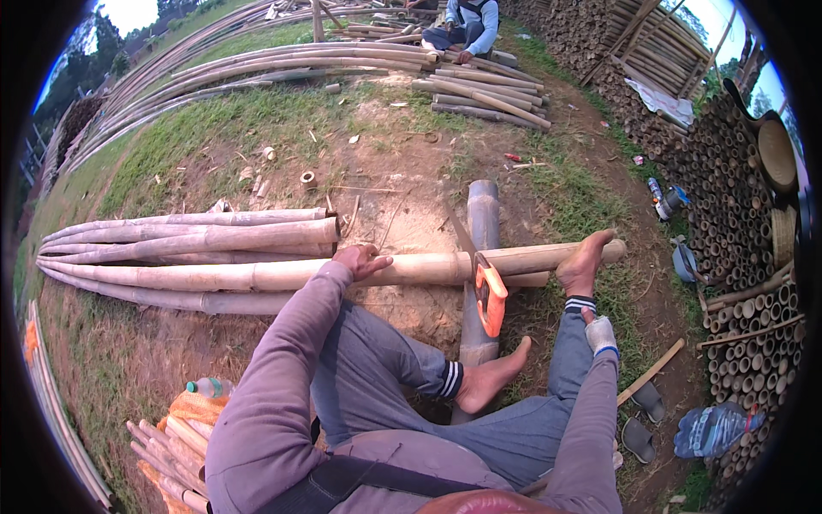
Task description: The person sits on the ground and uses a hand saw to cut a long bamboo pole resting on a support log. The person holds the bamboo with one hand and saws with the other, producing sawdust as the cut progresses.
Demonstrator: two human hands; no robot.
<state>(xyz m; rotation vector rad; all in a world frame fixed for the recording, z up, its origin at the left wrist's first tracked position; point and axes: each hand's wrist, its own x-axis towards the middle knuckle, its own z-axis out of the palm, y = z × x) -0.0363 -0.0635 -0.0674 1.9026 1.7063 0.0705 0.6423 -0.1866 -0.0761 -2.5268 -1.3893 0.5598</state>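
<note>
A long bamboo pole (pixel 240 276) lies crosswise before me, and my left hand (pixel 362 262) is laid over it, gripping it from above. Right of that hand, a handsaw with an orange handle (pixel 491 298) rests against the pole, its blade pointing up and away; neither hand touches it. Underneath runs a thick grey bamboo log (pixel 482 214). My right hand (pixel 602 334), in a white glove, is beside my right shin; its thumb shows, but its other fingers are hidden. My right bare foot (pixel 584 264) presses on the pole near its right end.
More bamboo poles (pixel 282 236) lie beside the held one. Stacked bamboo (pixel 728 197) lines the right side. Sandals (pixel 640 439), a large plastic bottle (pixel 709 430) and a wooden stick (pixel 651 373) lie at lower right. Another person (pixel 467 26) sits by poles at the back.
</note>
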